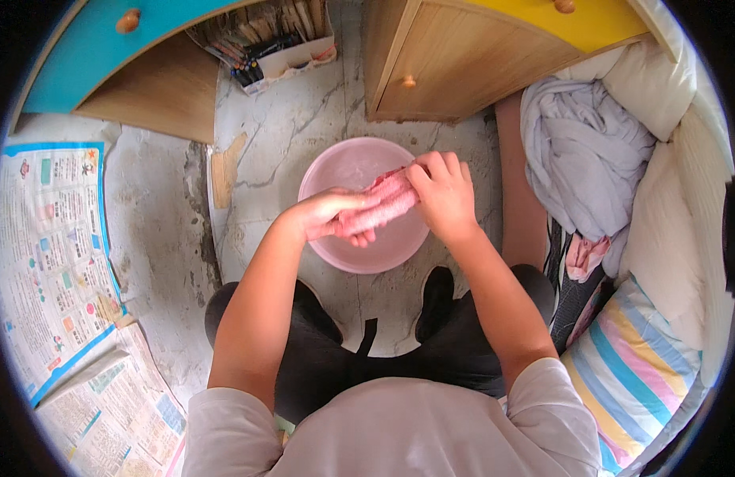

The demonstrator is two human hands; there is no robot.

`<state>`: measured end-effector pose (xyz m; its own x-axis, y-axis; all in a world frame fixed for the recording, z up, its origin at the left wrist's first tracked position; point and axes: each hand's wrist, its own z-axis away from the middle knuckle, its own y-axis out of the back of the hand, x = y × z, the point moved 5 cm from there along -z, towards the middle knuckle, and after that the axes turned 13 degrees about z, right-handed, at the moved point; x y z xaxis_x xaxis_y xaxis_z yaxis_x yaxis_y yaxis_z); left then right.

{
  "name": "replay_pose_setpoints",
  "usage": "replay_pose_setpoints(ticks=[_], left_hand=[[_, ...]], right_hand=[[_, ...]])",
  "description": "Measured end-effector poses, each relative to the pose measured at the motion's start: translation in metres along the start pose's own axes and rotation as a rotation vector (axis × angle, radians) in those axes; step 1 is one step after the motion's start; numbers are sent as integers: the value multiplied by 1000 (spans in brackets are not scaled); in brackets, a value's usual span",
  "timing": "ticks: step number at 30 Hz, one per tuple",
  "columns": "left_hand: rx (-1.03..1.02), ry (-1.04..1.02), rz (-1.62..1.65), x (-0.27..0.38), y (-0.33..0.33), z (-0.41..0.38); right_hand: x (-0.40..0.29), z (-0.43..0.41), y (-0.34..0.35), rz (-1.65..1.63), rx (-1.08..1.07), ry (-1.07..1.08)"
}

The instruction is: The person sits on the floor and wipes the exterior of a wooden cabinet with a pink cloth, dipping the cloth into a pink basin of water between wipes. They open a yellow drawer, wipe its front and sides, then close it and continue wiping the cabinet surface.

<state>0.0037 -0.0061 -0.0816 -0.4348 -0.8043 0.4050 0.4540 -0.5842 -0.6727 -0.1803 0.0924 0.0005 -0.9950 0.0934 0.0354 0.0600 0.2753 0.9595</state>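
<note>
A folded pink cloth (384, 206), perhaps a small towel, is stretched between my two hands. My left hand (337, 214) holds its lower left end, with the thumb on top and the fingertips showing beneath. At the upper right end, my right hand (442, 188) grips the cloth, knuckles upward. Directly below sits a round pink plastic basin (367, 265) on the floor in front of my feet. Its inside looks wet, but how much water it holds I cannot tell. The cloth and hands hide part of the basin's middle and right rim.
A wooden cabinet (457, 65) and a white box of pens and books (296, 62) stand ahead. On the right, a bed holds a grey blanket (582, 149) and a striped pillow (636, 369). Printed posters (57, 256) cover the left wall. My shoes (436, 301) flank the marble-patterned floor (254, 179).
</note>
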Motion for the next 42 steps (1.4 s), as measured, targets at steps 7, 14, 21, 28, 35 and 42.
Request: replay_pose_setpoints(ticks=[7, 14, 21, 28, 35, 42], left_hand=[[-86, -443, 164, 47, -42, 0], [280, -769, -23, 60, -42, -2], [190, -1054, -542, 61, -104, 5], [-18, -928, -268, 86, -107, 19], [132, -916, -232, 91, -99, 16], [111, -902, -248, 92, -110, 11]], right_hand=[[1, -25, 33, -220, 210, -33], [31, -14, 39, -614, 52, -327], [12, -21, 4, -1263, -108, -459], [33, -19, 5, -1749, 23, -778], [149, -45, 64, -1160, 534, -1000], [222, -83, 78, -474, 885, -1025]])
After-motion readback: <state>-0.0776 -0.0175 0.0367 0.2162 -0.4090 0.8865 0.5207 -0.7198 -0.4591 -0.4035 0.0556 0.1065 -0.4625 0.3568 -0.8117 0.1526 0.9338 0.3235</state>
